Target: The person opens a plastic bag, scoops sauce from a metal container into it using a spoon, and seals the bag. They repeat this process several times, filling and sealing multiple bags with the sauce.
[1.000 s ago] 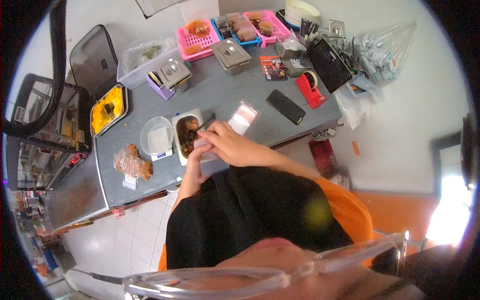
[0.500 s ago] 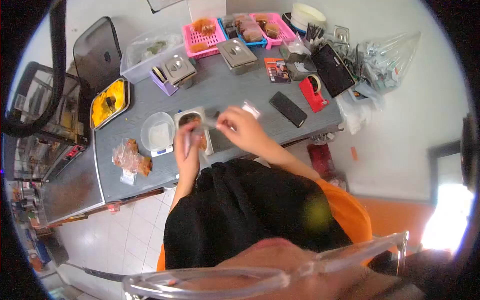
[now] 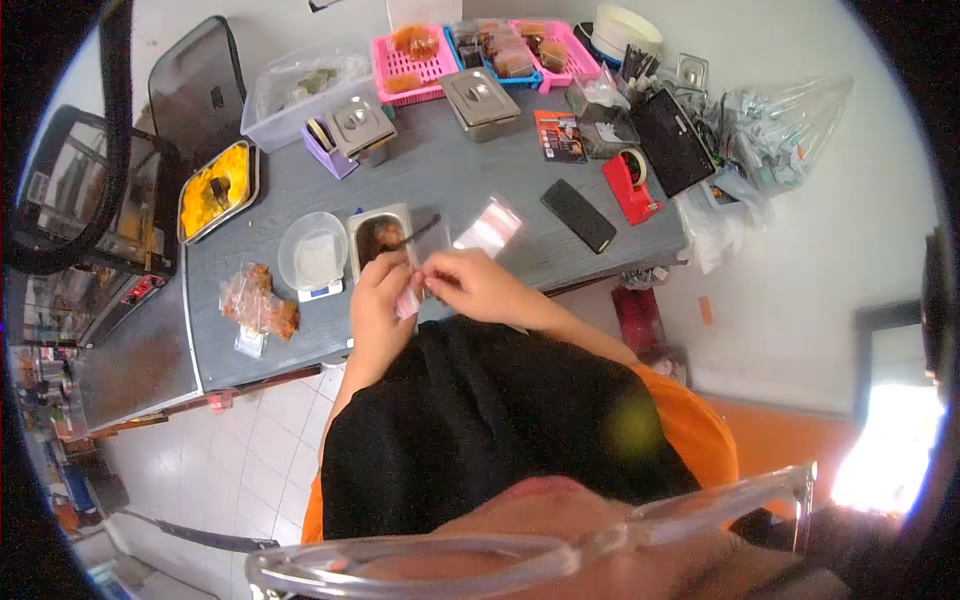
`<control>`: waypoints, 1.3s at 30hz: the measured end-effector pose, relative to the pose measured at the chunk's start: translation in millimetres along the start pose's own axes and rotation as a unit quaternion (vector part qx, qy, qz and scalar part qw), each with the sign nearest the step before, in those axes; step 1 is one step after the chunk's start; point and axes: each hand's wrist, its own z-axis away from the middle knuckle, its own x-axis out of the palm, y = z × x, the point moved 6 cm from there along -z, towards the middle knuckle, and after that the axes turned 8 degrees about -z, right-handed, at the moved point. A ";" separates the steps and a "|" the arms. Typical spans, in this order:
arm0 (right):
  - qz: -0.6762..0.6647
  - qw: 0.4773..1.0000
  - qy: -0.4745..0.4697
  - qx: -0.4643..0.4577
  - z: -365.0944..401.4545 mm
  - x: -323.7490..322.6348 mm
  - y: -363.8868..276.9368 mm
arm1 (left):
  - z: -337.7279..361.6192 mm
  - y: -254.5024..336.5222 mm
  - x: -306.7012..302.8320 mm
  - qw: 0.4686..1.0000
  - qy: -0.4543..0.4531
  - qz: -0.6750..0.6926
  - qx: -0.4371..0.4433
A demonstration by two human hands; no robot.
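In front of my apron, my left hand (image 3: 382, 308) has its fingers closed around a small clear plastic bag (image 3: 407, 302) with pink-and-white marking. My right hand (image 3: 472, 280) pinches near the bag's upper edge, fingertips close to those of the left. Just beyond the hands lies a steel food pan (image 3: 404, 216) with dark brown food inside and a dark-handled utensil (image 3: 423, 229) leaning across its rim. Flat on the table past my right hand is a stack of pink-and-white plastic bags (image 3: 490, 228). The bag's mouth is partly hidden by fingers.
Left of the pan, a round clear tub (image 3: 290, 262) sits on a white scale (image 3: 322, 291), beside bagged brown food (image 3: 258, 302). A tray of yellow food (image 3: 232, 170), lidded steel pans (image 3: 478, 98), pink baskets (image 3: 440, 80), a phone (image 3: 579, 215) and a red tape dispenser (image 3: 628, 188) stand around.
Both hands have drawn down toward my body and closer together, bringing the small bag off the pan. The pan's food, the utensil and the bag stack now show more fully.
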 end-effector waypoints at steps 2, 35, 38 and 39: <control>0.034 0.999 -0.017 -0.022 -0.1 8.4 -0.7 | 3.7 8.0 -1.4 0.993 -0.003 -0.113 0.031; 0.226 0.947 0.034 -0.224 -3.4 18.6 -16.7 | 20.9 -19.9 -4.7 0.984 -0.030 -0.013 -0.175; 0.218 0.967 0.045 -0.125 -5.2 18.0 -6.2 | 18.0 -9.3 -4.6 0.981 -0.132 -0.040 -0.134; 0.229 0.964 0.042 -0.126 -4.6 17.0 -5.9 | 12.9 -1.5 -9.3 0.991 -0.099 -0.050 -0.070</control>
